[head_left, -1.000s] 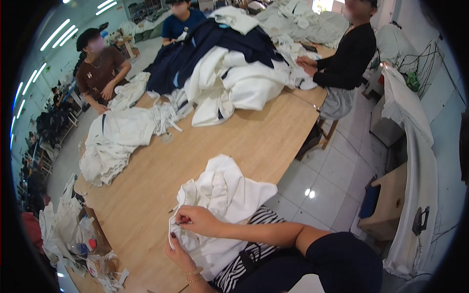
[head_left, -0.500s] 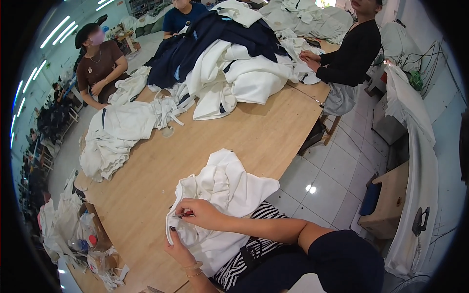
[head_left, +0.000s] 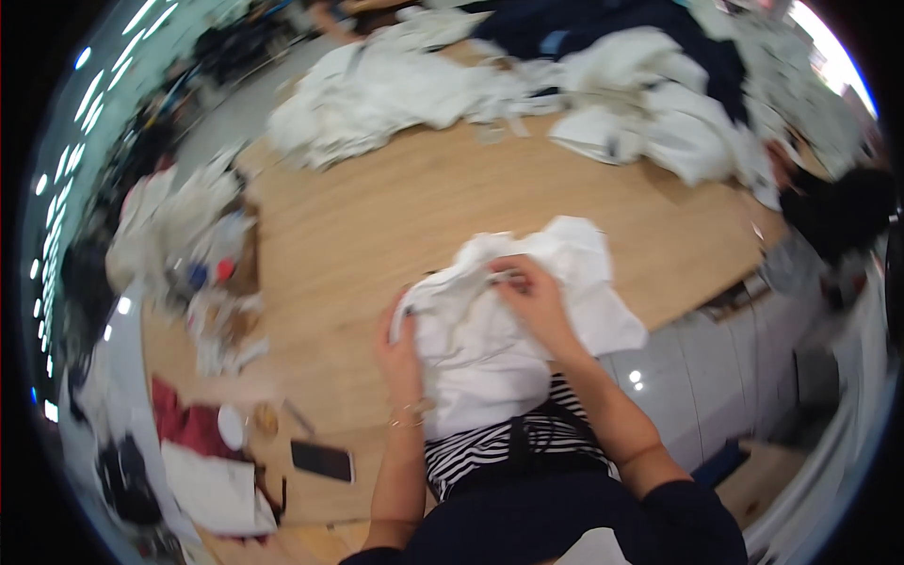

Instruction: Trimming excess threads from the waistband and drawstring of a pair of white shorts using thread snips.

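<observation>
A white garment (head_left: pixel 490 377) lies bunched over the table's near edge and my lap. At its left side my left hand (head_left: pixel 401 348) grips the cloth edge between thumb and fingers, beside a small dark mark. My right hand (head_left: pixel 535 294) is closed above the middle of the garment. A small tool (head_left: pixel 507 277) with a metallic glint sits in its fingers; motion blur hides its exact kind.
White garments (head_left: pixel 377 99) and dark navy ones (head_left: pixel 603 28) are heaped along the table's (head_left: pixel 339 235) far side. Nearer left are a phone (head_left: pixel 323 461), a white bag (head_left: pixel 212 485), and a box (head_left: pixel 247 250) of scraps. A person's dark sleeve (head_left: pixel 838 207) shows at right.
The view has swung left and down, bringing the phone and white bag into sight. My right hand has moved away from my left, rightward across the garment, with the small tool.
</observation>
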Action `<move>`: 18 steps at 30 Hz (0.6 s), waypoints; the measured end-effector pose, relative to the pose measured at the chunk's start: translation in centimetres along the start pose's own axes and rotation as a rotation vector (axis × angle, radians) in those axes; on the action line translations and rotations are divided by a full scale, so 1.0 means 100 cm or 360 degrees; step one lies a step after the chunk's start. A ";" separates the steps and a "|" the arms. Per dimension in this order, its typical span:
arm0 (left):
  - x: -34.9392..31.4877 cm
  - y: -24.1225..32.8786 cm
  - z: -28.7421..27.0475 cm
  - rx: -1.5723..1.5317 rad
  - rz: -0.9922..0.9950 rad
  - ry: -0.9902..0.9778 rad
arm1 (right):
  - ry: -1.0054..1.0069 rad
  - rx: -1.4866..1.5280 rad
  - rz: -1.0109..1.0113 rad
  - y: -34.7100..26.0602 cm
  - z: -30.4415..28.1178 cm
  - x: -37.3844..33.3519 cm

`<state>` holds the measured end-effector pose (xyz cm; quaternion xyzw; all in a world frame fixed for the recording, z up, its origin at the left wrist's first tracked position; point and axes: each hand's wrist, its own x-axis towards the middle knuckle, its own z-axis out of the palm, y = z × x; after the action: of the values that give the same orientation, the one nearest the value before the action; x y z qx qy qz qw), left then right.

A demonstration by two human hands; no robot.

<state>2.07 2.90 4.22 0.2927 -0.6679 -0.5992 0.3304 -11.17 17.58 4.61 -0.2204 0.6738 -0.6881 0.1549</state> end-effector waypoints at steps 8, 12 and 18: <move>-0.002 0.003 -0.014 -0.0143 -0.0004 0.0076 | -0.0082 0.0040 0.0280 -0.023 0.011 0.000; 0.003 -0.004 -0.017 -0.0193 -0.0052 0.0098 | -0.0016 0.0065 0.0234 -0.024 0.006 0.002; 0.004 -0.019 -0.031 -0.0423 -0.0290 -0.0118 | 0.0214 -0.0003 0.0167 -0.020 -0.025 0.004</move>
<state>4.31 0.51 2.54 0.2836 -0.5651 -0.7202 0.2857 -12.60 19.60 6.60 -0.1381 0.6941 -0.6915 0.1449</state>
